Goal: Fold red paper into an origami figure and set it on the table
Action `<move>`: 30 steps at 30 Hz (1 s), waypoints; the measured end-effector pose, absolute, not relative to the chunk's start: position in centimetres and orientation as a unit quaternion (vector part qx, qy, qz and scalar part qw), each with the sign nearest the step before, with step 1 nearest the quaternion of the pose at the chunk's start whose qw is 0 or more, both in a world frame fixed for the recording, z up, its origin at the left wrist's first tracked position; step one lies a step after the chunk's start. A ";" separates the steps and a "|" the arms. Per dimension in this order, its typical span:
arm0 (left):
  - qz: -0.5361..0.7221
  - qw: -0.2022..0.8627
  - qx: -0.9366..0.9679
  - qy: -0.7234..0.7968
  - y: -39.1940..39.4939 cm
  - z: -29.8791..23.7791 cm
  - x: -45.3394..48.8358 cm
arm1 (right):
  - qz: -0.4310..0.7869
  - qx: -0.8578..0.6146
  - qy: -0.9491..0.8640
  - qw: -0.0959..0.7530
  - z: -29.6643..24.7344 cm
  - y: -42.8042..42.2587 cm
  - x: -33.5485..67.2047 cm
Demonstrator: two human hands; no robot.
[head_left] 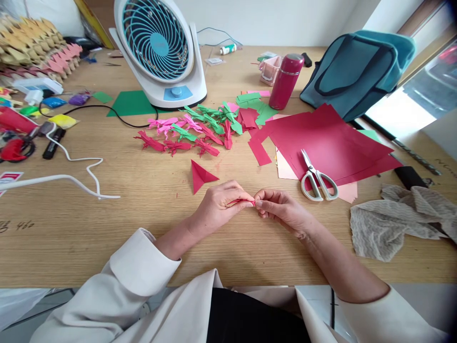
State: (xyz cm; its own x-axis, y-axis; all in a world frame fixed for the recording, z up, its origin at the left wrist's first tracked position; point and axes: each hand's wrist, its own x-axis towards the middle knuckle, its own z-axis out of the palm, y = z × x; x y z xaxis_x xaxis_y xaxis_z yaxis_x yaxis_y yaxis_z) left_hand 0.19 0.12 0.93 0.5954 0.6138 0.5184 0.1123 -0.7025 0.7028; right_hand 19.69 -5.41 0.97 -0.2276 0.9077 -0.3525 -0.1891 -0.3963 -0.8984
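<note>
Between my two hands, just above the table, is a small piece of folded red paper [235,202], mostly covered by fingers. My left hand [223,200] pinches its left part, with the fingers over the top and the thumb below. At its right end, the fingertips of my right hand [280,207] are closed on it. Lying on the table behind my left hand is a folded red paper triangle [202,176] with a notched edge. Farther back lie several folded paper figures [193,128] in red, pink and green.
White-handled scissors [316,178] rest on red paper sheets [332,143] to the right. Behind stand a fan [160,52], a red flask [286,81] and a teal bag [357,71]. A crumpled cloth [396,219] lies far right, a white cable [71,177] at left.
</note>
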 end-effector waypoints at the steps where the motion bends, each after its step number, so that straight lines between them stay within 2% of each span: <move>1: 0.396 0.323 0.832 0.215 0.1 1.0 0.2 | 0.687 -0.477 -0.379 0.397 1.0 -5.4 19.7; 21: 0.413 0.292 0.842 0.188 0.0 0.9 0.2 | 0.702 -0.467 -0.384 0.378 0.6 -5.3 20.2; 30: 0.419 0.300 0.837 0.184 0.0 0.9 0.3 | 0.666 -0.469 -0.438 0.381 0.6 -5.2 20.2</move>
State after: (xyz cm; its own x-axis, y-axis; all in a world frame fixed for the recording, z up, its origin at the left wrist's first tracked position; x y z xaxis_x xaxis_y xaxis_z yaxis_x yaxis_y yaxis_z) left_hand 0.30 -0.02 0.91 0.5815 0.5587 0.5913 0.0565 -0.7528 0.6558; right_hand 20.17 -5.20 0.60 -0.2704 0.9178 -0.2907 -0.0968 -0.3263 -0.9403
